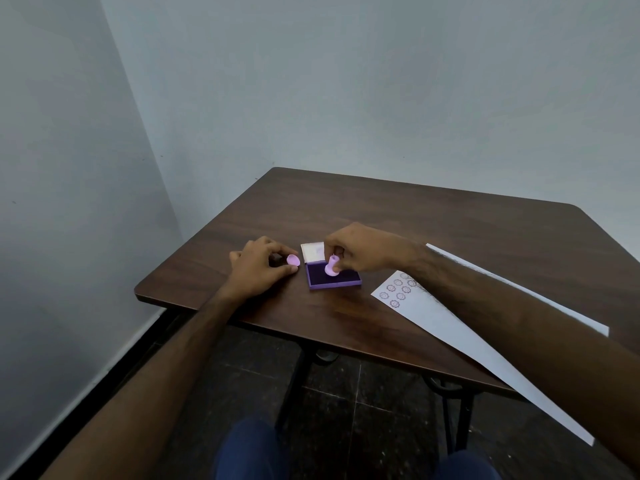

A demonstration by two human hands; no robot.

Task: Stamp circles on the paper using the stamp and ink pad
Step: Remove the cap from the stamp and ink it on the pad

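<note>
A purple ink pad (343,279) lies open on the dark wooden table (433,223), its white lid (311,251) folded back behind it. My right hand (363,249) pinches the stem of a small pink stamp (331,267), whose round base rests on the dark ink surface. Left of the pad, my left hand (258,268) holds a small pink cap (293,260) between thumb and fingertips, just above the table. To the right lies a white sheet of paper (460,327) with several purple round stamped marks (398,291) near its left corner; my right forearm covers part of it.
The table stands in a corner, with grey walls behind and to the left. Its near edge (311,337) runs diagonally in front of me, and the paper overhangs it at the right. Black table legs, dark floor tiles and my knees show below.
</note>
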